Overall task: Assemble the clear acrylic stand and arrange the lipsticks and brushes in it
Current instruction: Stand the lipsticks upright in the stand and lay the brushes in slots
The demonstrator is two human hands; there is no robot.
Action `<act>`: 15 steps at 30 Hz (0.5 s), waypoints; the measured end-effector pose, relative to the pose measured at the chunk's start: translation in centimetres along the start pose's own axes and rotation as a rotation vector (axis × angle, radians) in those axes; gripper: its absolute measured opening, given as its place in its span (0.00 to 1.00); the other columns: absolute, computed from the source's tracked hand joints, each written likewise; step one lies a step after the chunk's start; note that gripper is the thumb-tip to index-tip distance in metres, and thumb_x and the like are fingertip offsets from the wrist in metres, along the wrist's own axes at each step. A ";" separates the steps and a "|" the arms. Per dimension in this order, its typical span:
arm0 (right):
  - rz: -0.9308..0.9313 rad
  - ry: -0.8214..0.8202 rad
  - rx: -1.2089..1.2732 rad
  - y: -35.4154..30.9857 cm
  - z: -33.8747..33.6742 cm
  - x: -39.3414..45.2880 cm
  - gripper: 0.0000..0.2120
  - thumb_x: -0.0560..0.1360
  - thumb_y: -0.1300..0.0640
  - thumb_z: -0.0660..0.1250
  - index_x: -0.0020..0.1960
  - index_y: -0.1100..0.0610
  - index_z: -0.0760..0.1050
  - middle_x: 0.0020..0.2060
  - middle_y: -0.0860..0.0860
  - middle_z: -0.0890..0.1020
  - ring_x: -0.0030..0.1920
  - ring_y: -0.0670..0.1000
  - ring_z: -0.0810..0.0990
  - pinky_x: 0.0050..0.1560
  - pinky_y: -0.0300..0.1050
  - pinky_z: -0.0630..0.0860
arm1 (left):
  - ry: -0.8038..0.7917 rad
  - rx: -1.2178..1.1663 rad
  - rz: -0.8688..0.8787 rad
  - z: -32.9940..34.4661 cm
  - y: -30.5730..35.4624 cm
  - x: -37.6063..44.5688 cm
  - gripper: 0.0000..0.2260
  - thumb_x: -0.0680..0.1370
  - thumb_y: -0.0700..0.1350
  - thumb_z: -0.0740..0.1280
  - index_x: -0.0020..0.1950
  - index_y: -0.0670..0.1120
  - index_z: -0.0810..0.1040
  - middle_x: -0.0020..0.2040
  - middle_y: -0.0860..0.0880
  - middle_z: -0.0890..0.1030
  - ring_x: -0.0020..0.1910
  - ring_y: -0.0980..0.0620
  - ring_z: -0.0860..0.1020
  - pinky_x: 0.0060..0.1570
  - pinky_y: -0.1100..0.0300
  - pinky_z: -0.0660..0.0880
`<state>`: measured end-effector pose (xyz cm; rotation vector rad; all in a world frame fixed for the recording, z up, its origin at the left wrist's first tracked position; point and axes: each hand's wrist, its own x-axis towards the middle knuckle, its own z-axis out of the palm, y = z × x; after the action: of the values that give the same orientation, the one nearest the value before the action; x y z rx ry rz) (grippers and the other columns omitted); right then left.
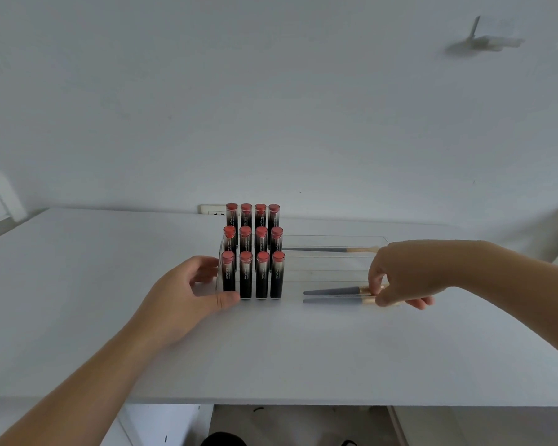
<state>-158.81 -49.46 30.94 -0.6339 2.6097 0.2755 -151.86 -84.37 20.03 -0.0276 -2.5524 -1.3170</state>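
A clear stand (332, 243) with stepped tiers sits on a white table (271, 349) near the wall (271, 107); twelve lipsticks (253, 252) stand upright in its left part, in three rows of four, each row higher than the one in front. The left hand (187, 294) rests at the stand's left end; its fingers (207, 263) curve loosely around the side wall and its thumb (227, 300) lies against the front lower corner, just beside the nearest lipstick; the grip is a moderate open span bracing the stand. The right hand (400, 278) reaches in from the right; its fingertips (375, 286) are narrowed in a pinch on the pale ends of two brushes (332, 295), which lie side by side at the stand's front right, grey handles pointing left away from the fingertips; whether they lie inside the lowest tier or just in front of it cannot be told. A third brush (329, 250) lies lengthwise on a higher tier, behind and above the right hand's knuckles, apart from the fingers. A wall socket (211, 210) shows just behind the back row.
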 end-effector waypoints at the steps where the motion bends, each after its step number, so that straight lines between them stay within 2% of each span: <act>1: 0.017 -0.004 -0.028 0.0 0.1 -0.1 0.10 0.75 0.45 0.63 0.55 0.45 0.76 0.27 0.45 0.84 0.26 0.42 0.82 0.38 0.39 0.74 | 0.000 0.001 -0.001 0.0 0.0 0.0 0.33 0.59 0.69 0.75 0.61 0.61 0.77 0.57 0.65 0.80 0.58 0.68 0.76 0.54 0.65 0.71; 5: 0.073 -0.016 -0.097 0.4 0.3 -0.5 0.09 0.77 0.47 0.62 0.54 0.48 0.76 0.25 0.45 0.83 0.23 0.42 0.79 0.34 0.38 0.71 | 0.004 -0.001 0.000 0.0 0.0 0.1 0.38 0.57 0.72 0.74 0.63 0.58 0.78 0.58 0.63 0.81 0.59 0.64 0.77 0.56 0.61 0.72; 8: 0.073 0.018 -0.109 0.9 0.6 -0.5 0.06 0.78 0.47 0.63 0.52 0.47 0.75 0.23 0.45 0.82 0.24 0.43 0.79 0.36 0.39 0.74 | 0.005 -0.008 -0.002 0.0 0.0 0.0 0.41 0.54 0.78 0.72 0.62 0.60 0.78 0.57 0.64 0.81 0.58 0.66 0.78 0.55 0.62 0.72; 11: 0.058 0.065 -0.078 1.6 1.0 -0.2 0.05 0.75 0.45 0.65 0.47 0.45 0.74 0.23 0.45 0.81 0.28 0.46 0.81 0.38 0.41 0.76 | 0.009 0.002 -0.007 0.0 0.0 -0.1 0.44 0.51 0.81 0.70 0.62 0.61 0.77 0.56 0.66 0.81 0.57 0.67 0.77 0.53 0.65 0.72; 15: 0.029 0.123 0.046 2.5 1.2 -0.1 0.06 0.72 0.45 0.69 0.42 0.45 0.74 0.26 0.48 0.83 0.24 0.43 0.77 0.33 0.38 0.72 | 0.009 0.016 -0.017 0.0 -0.1 0.1 0.48 0.50 0.82 0.69 0.64 0.59 0.77 0.58 0.63 0.81 0.59 0.62 0.78 0.57 0.59 0.73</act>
<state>-159.42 -46.90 30.13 -0.6153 2.7364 0.1903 -151.93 -84.41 20.01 0.0034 -2.5613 -1.2993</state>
